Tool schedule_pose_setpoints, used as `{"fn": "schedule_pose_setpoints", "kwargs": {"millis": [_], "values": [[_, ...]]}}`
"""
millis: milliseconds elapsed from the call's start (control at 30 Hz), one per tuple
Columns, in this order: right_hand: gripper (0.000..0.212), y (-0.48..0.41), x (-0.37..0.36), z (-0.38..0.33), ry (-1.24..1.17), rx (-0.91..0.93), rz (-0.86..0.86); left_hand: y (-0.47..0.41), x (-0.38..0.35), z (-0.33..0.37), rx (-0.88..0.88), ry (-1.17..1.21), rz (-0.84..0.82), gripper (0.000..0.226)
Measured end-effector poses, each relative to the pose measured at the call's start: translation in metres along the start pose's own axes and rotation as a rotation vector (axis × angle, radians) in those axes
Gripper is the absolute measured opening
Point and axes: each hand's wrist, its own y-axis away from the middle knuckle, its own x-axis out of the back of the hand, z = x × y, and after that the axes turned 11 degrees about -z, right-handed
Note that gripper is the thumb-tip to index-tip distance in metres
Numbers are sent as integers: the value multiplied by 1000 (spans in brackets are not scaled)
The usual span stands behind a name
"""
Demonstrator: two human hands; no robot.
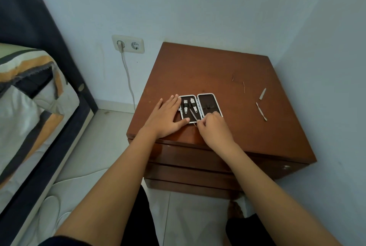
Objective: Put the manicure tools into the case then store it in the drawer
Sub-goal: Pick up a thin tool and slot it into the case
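A small white-edged manicure case [210,105] lies open on the brown nightstand [208,71]. Its left half holds two nail clippers [186,105]. My left hand [166,116] lies flat on the case's left edge, fingers spread. My right hand [213,129] pinches a thin metal tool [193,116] that slants across the left half's lower part. Two loose metal tools lie to the right on the nightstand top: a short file [262,93] and a longer cuticle pusher [261,111].
The nightstand's closed drawers [190,158] face me below its front edge. A bed with a striped cover [29,95] stands to the left. A wall socket with a white cable [127,44] is behind. Walls close in at the back and right.
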Motion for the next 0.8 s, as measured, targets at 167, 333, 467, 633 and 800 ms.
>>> {"fn": "schedule_pose_setpoints", "kwargs": {"millis": [167, 333, 467, 633, 800], "values": [[27, -7, -3, -7, 5, 16, 41, 0, -1, -1, -8, -18, -7, 83], [15, -13, -11, -3, -38, 166, 184, 0, -1, -2, -22, -23, -8, 79], [14, 0, -15, 14, 72, 379, 261, -1, -3, -2, -13, -58, -19, 80], [29, 8, -21, 28, 209, 494, 251, -1, -4, -2, -10, -83, -22, 86], [35, 0, -24, 25, 178, 481, 191, -2, -5, -3, 0, -96, -24, 94]]}}
